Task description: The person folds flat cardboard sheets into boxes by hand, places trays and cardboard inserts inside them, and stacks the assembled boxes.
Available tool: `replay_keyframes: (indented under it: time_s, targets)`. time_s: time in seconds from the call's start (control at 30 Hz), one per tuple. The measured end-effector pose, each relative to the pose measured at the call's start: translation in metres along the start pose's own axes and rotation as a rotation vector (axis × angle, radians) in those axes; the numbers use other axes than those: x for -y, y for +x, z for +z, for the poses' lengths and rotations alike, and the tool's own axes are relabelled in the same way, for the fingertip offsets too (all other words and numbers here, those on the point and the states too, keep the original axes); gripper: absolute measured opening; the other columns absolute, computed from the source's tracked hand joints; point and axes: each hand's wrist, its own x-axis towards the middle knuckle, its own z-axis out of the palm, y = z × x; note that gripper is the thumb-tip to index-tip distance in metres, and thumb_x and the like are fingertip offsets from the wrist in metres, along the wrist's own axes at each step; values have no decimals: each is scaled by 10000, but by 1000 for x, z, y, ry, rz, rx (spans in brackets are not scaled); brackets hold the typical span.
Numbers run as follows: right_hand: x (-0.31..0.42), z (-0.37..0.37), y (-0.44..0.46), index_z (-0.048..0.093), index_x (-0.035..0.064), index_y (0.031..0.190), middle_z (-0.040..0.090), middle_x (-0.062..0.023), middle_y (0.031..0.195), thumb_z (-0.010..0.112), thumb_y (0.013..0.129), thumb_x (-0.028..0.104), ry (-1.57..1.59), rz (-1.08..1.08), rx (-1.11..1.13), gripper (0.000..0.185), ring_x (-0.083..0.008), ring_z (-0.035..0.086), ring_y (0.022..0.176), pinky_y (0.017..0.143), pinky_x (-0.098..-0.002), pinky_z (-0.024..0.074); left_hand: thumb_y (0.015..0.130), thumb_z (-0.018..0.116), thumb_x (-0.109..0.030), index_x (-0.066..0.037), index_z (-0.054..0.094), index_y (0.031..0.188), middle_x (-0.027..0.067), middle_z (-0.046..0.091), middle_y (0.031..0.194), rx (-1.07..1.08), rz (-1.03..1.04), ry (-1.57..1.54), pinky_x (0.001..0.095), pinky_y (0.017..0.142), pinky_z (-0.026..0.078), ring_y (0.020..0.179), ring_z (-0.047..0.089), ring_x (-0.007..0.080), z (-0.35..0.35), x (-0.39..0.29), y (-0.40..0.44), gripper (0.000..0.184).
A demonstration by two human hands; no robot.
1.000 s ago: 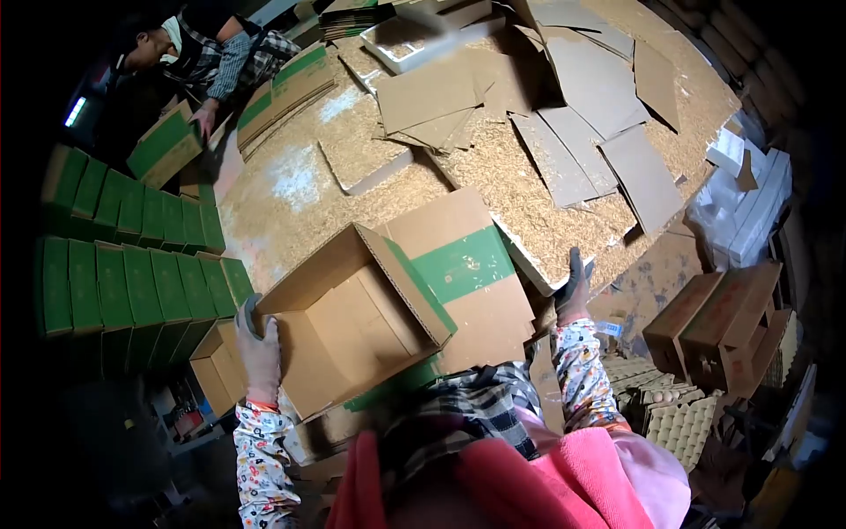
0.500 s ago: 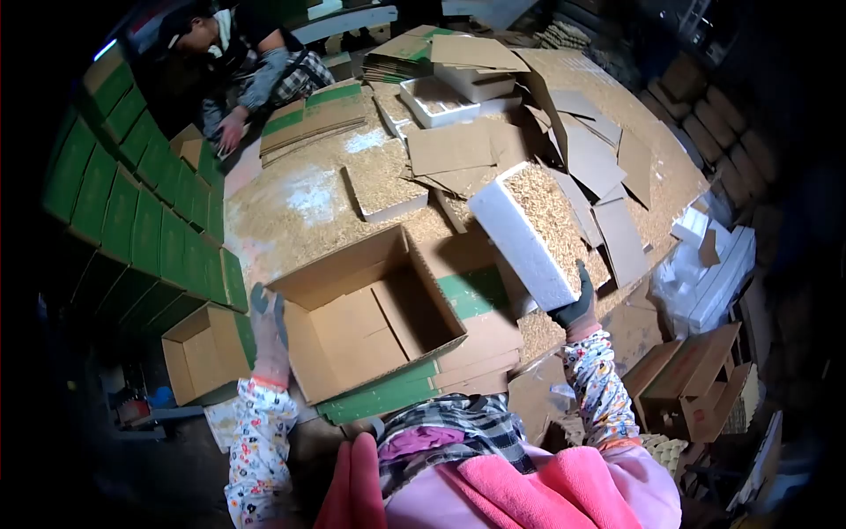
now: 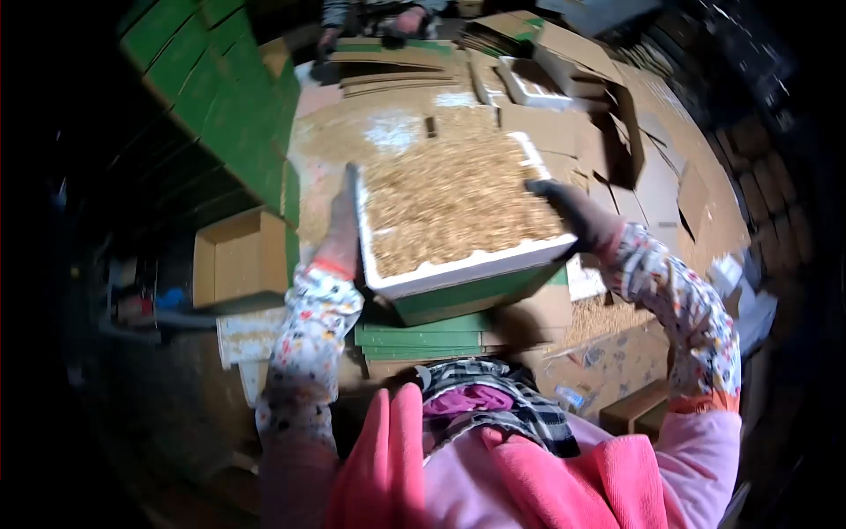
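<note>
Head view, and both hands were on it! The left hand's (image 3: pixel 342 227) fingers ran straight up the near-left wall of a white foam tray (image 3: pixel 476 271), while the right hand (image 3: pixel 589 219) gripped the opposite edge, dark fingertips over the rim. Squarely between those fingers sat the tray, heaped with wood shavings (image 3: pixel 454 198)! Just below fingertip level, a green-sided carton (image 3: pixel 480 297) showed under it; whether they touched, impossible to tell. Left of the left fingers, an open carton (image 3: pixel 238 256) stood beside stacked green cartons (image 3: pixel 233 132). Well beyond both sets of fingers, a co-worker's hand (image 3: pixel 411 19) showed behind folded cardboard (image 3: pixel 392 55).
</note>
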Motion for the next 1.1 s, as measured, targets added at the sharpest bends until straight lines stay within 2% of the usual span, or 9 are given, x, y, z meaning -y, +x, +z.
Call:
replay_keyframes:
  time_s: [0.1,0.27,0.4,0.53,0.73,0.8,0.93,1.0,1.1]
  targets:
    - [-55,-36,43,422,-28,1228,555,-220,1108,563,827,269,-668,-591,-169,519,-310,551,1009,883,-341,436,831,455,-156,2,512,1113,189,599,970,-160,327,1242,369,817,440,894,573,285,-44,38,37,328]
    - [-37,-98,21,377,35,1303,459,-223,1269,578,823,173,-861,-1384,-469,538,-353,456,1179,1000,-364,354,757,553,-48,10,471,1109,210,582,932,-203,235,1397,368,793,445,863,580,309,-13,37,38,366]
    - [-86,-278,91,352,44,1321,267,-202,1399,634,750,365,-1522,-442,-1328,713,-401,256,1274,1031,-573,198,712,638,-70,7,459,1111,192,578,942,-287,156,1409,361,792,451,862,579,302,-25,49,47,444]
    - [-58,-347,102,541,20,1131,570,-150,1103,498,822,221,-1651,212,-1076,371,-309,536,1036,875,-442,433,690,696,-114,16,443,1114,204,580,966,-342,154,1463,367,816,449,906,573,317,28,34,39,511]
    - [19,-92,13,519,74,938,564,-79,898,512,775,152,-1784,-1257,-477,181,-243,570,860,701,-351,480,819,626,-284,5,496,1129,235,565,1072,-121,-26,1223,398,834,440,983,554,351,-25,12,54,443]
    - [-7,-37,18,507,92,971,544,-58,886,509,774,162,-1990,-1311,23,209,-225,565,836,689,-332,479,829,606,-273,-28,492,1153,221,522,1128,-175,1122,2031,409,841,427,1006,515,379,-55,-7,60,422]
    - [-67,-27,34,551,121,1084,572,-58,1096,519,814,189,-2052,-852,702,281,-251,573,1010,806,-348,489,740,653,-426,-103,423,1266,162,488,1141,301,826,2073,408,860,404,1026,484,338,70,-42,-34,659]
    - [-70,-28,39,539,120,1142,564,-74,1159,594,767,213,-1782,-531,778,390,-289,569,1019,848,-384,467,736,664,-445,-144,347,1362,235,396,1263,709,-125,2189,446,941,365,1161,428,356,79,-14,-46,764]
    - [-52,2,33,368,102,1335,378,-204,1341,632,730,358,-1879,-633,320,708,-410,374,1216,1021,-478,303,753,654,-414,-138,298,1395,268,330,1343,759,-183,2370,474,944,365,1216,395,351,78,22,-38,783]
